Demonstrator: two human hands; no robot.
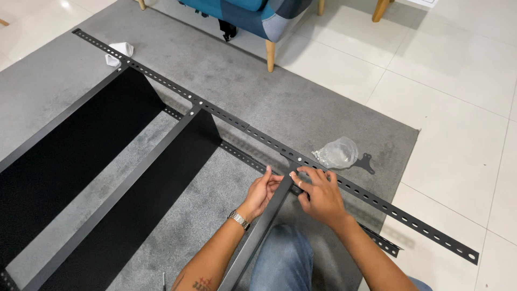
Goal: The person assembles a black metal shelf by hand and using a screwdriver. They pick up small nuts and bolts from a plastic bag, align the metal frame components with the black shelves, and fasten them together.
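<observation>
Head view, looking down at a grey carpet point(301, 108) laid over pale floor tiles point(458, 70).

Packages: a small clear plastic bag point(336, 152) of small metal parts lies on the carpet just beyond the perforated rail, with a flat black bracket point(368, 162) touching its right side. A crumpled white wrapper point(119, 53) lies at the far left end of the rail.

Work item: a long black perforated rail point(258, 134) runs diagonally from upper left to lower right. Two black shelf panels point(81, 145) stand on edge, joined to it at their far ends. A third dark shelf edge point(258, 226) meets the rail at the point where both hands work.

Left hand point(262, 191): fingers curled against the left face of the third shelf edge near the joint, thumb up; a metal watch point(238, 219) is on the wrist. Right hand point(320, 194): fingers bent and pinched together on the rail at the joint; whether a small part sits between the fingertips cannot be told.

Room: a blue patchwork chair point(253, 13) with wooden legs stands beyond the carpet. A denim-clad knee point(283, 258) is below the hands.
</observation>
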